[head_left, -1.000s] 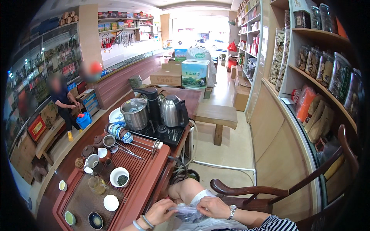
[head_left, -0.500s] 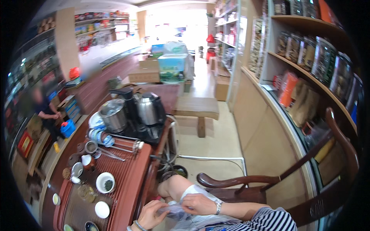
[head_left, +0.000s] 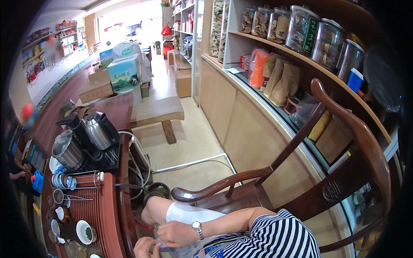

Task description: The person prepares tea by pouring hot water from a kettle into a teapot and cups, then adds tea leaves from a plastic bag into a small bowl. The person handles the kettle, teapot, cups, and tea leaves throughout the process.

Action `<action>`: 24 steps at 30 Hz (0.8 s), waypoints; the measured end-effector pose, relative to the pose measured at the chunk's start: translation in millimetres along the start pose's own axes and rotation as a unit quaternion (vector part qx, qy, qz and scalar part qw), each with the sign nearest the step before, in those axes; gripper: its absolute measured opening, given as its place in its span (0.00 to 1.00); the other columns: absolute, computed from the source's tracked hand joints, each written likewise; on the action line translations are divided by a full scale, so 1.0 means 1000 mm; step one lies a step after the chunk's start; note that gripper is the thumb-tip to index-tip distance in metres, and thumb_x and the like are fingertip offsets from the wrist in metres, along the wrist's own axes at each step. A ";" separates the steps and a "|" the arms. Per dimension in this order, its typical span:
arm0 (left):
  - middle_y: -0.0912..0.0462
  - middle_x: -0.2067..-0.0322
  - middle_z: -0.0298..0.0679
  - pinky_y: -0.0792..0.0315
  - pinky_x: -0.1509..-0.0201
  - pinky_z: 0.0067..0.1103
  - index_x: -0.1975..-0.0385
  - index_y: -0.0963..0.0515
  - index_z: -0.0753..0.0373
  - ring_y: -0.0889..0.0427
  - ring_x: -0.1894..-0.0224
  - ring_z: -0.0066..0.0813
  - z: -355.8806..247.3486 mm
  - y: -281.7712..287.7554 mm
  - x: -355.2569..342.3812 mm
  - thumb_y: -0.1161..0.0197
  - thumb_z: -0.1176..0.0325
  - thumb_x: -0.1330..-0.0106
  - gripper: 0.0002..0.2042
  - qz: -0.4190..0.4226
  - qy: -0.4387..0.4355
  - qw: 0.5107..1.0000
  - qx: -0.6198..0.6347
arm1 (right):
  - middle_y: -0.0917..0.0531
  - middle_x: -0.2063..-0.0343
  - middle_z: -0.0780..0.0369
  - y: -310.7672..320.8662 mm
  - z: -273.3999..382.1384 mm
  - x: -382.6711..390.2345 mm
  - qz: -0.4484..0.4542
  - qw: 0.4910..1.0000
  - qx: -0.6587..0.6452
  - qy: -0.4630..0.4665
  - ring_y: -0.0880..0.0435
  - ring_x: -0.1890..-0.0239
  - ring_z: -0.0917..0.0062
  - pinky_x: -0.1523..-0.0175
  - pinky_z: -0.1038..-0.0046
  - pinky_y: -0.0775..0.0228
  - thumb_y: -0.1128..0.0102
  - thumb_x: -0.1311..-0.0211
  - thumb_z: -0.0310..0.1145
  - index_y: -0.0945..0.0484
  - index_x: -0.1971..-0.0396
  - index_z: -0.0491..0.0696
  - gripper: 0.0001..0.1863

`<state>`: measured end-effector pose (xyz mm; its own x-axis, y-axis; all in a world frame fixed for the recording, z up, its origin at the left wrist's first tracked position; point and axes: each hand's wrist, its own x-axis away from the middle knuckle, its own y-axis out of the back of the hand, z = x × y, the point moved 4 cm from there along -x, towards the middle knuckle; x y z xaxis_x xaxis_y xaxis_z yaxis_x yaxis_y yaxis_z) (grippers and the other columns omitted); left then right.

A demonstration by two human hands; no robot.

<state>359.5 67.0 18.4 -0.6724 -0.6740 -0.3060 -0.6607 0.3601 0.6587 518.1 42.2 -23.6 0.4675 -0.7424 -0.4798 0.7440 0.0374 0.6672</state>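
Low in the picture, above my lap, both hands work close together on a clear plastic bag (head_left: 184,250). My left hand (head_left: 146,248) is closed, with thumb and fingers pinching the bag's edge. Just right of it, my right hand (head_left: 177,234) is curled with its knuckles up, gripping the same crumpled plastic. A silver watch circles that wrist. What the bag holds, if anything, cannot be made out. Left of my hands, on the tea tray (head_left: 105,210), stands a white bowl (head_left: 86,232) with dark tea leaves in it.
Steel kettles (head_left: 97,131) stand on a black base behind the tray, with cups and tongs nearby. A dark wooden armchair (head_left: 245,189) is at my right, before shelves of glass jars (head_left: 301,30). Ahead are a wooden bench (head_left: 157,112) and cartons (head_left: 122,75). Another person's arm (head_left: 18,174) shows far left.
The view has swung right, so the tray and kettles sit farther left. My hands have drawn closer together on the plastic bag, and my right fingers are more curled.
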 end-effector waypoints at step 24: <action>0.22 0.72 0.41 0.33 0.64 0.31 0.73 0.24 0.62 0.23 0.68 0.42 0.031 0.007 -0.010 0.34 0.74 0.42 0.04 -0.009 -0.019 1.000 -0.010 | 0.19 0.78 0.58 0.035 -0.021 -0.019 0.047 0.994 -0.081 -0.056 0.18 0.73 0.65 0.66 0.70 0.27 0.35 0.51 0.25 0.19 0.76 0.44 0.02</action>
<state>351.1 96.5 5.3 -0.6725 -0.6548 -0.3448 -0.6671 0.3348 0.6655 545.2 71.2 -3.1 0.4897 -0.7995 -0.3478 0.7707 0.2104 0.6015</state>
